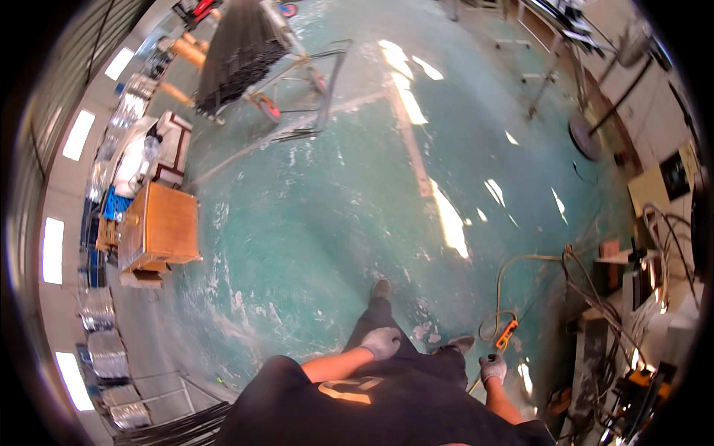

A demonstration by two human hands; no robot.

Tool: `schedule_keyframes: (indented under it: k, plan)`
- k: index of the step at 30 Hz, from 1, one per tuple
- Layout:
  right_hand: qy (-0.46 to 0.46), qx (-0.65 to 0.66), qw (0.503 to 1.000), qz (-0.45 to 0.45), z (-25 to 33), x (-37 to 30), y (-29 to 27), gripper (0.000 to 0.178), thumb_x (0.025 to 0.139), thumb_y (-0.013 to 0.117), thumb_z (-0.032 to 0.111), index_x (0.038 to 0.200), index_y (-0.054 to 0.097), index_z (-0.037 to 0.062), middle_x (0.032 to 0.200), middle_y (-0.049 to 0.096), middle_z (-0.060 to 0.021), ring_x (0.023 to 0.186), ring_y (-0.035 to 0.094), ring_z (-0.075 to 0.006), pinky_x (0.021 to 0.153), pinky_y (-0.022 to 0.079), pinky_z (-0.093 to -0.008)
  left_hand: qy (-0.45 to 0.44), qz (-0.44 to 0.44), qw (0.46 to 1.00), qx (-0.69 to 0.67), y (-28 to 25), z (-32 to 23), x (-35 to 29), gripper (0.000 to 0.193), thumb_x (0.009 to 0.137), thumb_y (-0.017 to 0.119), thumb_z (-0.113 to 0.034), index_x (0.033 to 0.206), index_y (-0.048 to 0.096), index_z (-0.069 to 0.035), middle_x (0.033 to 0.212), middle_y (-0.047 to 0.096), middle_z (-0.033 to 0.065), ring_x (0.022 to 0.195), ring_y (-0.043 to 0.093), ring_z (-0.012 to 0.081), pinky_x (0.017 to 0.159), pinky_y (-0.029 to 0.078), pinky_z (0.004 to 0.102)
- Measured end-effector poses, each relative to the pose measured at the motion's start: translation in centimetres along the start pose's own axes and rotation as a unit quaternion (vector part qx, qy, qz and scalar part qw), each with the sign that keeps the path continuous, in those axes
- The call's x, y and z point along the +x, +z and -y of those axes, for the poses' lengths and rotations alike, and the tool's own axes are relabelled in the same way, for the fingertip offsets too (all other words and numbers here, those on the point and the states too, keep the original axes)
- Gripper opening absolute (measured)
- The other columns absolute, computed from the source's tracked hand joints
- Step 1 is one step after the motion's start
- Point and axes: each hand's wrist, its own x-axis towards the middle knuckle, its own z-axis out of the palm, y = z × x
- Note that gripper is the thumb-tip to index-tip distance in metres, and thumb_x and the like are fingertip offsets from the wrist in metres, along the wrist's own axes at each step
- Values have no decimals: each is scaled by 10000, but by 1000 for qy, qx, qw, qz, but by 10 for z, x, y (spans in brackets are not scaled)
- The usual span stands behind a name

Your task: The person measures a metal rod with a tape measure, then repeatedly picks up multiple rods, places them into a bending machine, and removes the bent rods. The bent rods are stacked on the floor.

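My left hand (381, 343), in a pale grey work glove, hangs in front of my dark trousers (364, 325). Its fingers are curled in, and no object shows in it. My right hand (492, 367), gloved the same way, is held out low at my right side with the fingers bent into a loose fist; nothing can be seen in it. Just beyond it, an orange extension socket (506, 334) lies on the floor, attached to a yellow cable (499, 292). The hand appears apart from the socket. One shoe (381, 288) is ahead of the other.
Worn green floor (312, 215) stretches ahead. A wheeled rack (320, 111) carries dark long profiles (242, 56) at far left. A wooden cabinet (172, 224) stands left. Tangled cables (595, 301) and tools crowd the right; a round-based stand (584, 136) is farther off.
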Motion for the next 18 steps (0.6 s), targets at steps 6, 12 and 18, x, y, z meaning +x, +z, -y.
schedule_keyframes:
  k: [6,12,18]
  plan:
    - [-88,91,991,-33,229,19,10,493,858,788,337,1226,757,10,1166,784,-214,1116,747,-350,984,569,-416,32,-30,993,-108,-130,118,15,319,955,611,-285,1147,764,-83,1130,763,204,1098,716,404,983,556,480]
    - [-181,40,983,-5,428,-22,49,513,863,798,327,1256,745,1,1162,787,-204,1086,756,-321,973,574,-401,-171,-196,958,-123,-287,270,11,357,945,588,-309,1166,773,-98,1175,760,209,1124,717,402,989,555,473]
    - [-238,34,971,-12,606,-26,70,509,857,814,326,1264,747,27,1110,795,-207,1056,770,-337,954,585,-412,-208,-246,922,-216,-379,348,42,378,939,577,-336,1153,789,-108,1209,748,218,1142,699,432,991,540,490]
